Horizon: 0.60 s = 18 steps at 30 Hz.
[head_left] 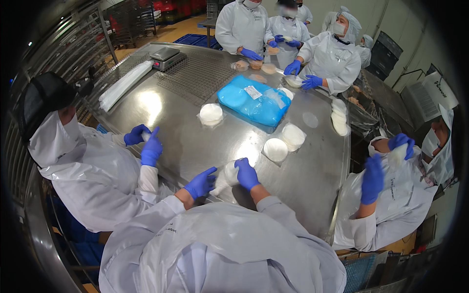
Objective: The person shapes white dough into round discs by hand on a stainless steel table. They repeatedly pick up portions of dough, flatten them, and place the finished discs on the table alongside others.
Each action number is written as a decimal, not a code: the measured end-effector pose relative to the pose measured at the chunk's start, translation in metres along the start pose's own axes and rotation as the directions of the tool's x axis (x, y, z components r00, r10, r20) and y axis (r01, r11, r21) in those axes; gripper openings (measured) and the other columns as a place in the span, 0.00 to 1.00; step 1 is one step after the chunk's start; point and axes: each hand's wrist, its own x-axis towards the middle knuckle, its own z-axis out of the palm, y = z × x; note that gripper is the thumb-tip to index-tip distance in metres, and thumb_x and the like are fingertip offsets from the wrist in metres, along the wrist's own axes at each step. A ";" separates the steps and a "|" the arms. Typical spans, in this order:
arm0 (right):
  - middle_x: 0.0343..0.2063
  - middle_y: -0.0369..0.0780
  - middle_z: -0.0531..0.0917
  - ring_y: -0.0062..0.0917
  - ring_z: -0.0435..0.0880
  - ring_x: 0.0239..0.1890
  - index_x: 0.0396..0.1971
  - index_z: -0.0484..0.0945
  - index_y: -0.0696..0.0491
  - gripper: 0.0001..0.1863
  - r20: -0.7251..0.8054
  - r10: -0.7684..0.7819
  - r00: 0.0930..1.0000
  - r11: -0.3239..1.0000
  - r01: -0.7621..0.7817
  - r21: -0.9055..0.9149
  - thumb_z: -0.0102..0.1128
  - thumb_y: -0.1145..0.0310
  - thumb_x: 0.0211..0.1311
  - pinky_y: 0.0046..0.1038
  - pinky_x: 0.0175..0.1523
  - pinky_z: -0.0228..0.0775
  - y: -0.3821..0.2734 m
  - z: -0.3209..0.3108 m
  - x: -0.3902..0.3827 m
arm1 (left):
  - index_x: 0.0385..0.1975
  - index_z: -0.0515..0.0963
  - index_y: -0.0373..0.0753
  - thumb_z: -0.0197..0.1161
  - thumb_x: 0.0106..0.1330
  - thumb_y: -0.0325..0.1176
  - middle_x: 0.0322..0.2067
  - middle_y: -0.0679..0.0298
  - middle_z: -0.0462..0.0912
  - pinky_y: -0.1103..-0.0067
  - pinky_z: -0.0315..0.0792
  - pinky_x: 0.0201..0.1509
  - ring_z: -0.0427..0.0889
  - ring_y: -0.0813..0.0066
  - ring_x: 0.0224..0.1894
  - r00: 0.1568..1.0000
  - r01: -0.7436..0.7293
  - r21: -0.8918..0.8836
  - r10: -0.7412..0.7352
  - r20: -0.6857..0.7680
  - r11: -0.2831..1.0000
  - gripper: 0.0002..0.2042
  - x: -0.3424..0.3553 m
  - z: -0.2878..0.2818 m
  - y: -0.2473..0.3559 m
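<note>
Big steel table [181,129], blue package [244,108] across its middle, and action at the near edge!
White rounds [276,150] sit beyond; below them, the plastic-wrapped bundle [228,176] lies between both hands: right hand [247,175] grasping its far side, left hand [201,183] just beside it, grip impossible to tell.

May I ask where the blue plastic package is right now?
In the head view, the blue plastic package lies on the metal table, just above and right of centre, with white discs at its lower left.
</note>
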 end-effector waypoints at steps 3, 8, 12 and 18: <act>0.42 0.42 0.75 0.36 0.78 0.45 0.47 0.71 0.49 0.16 0.248 0.161 0.955 0.774 -0.278 0.569 0.47 0.76 0.59 0.36 0.50 0.71 -0.029 -0.020 0.009 | 0.62 0.63 0.48 0.57 0.65 0.47 0.60 0.54 0.65 0.72 0.70 0.55 0.73 0.63 0.54 0.995 -0.021 -0.180 0.039 0.095 0.983 0.26 -0.016 0.013 0.000; 0.50 0.42 0.73 0.29 0.72 0.54 0.58 0.64 0.55 0.27 0.269 0.174 0.947 0.298 -0.311 0.902 0.51 0.74 0.56 0.31 0.62 0.63 -0.032 0.003 -0.024 | 0.59 0.64 0.43 0.57 0.64 0.35 0.52 0.57 0.72 0.68 0.71 0.58 0.74 0.62 0.53 0.934 -0.077 -0.194 0.139 0.330 0.978 0.23 -0.007 0.004 -0.009; 0.50 0.43 0.74 0.31 0.73 0.54 0.52 0.70 0.54 0.22 0.255 0.129 0.958 0.340 -0.284 0.896 0.46 0.80 0.54 0.30 0.61 0.63 -0.046 -0.018 -0.021 | 0.57 0.67 0.43 0.54 0.64 0.34 0.53 0.59 0.72 0.68 0.70 0.58 0.76 0.63 0.51 0.903 -0.297 -0.052 0.299 0.310 0.953 0.20 -0.009 0.010 -0.008; 0.42 0.47 0.74 0.40 0.77 0.43 0.38 0.75 0.51 0.17 0.085 -0.181 0.980 0.951 0.152 0.271 0.42 0.84 0.52 0.31 0.48 0.69 -0.075 -0.028 -0.008 | 0.56 0.69 0.46 0.56 0.65 0.46 0.52 0.65 0.73 0.74 0.66 0.56 0.73 0.71 0.51 0.947 -0.259 -0.025 0.249 -0.202 0.966 0.21 0.001 0.002 0.005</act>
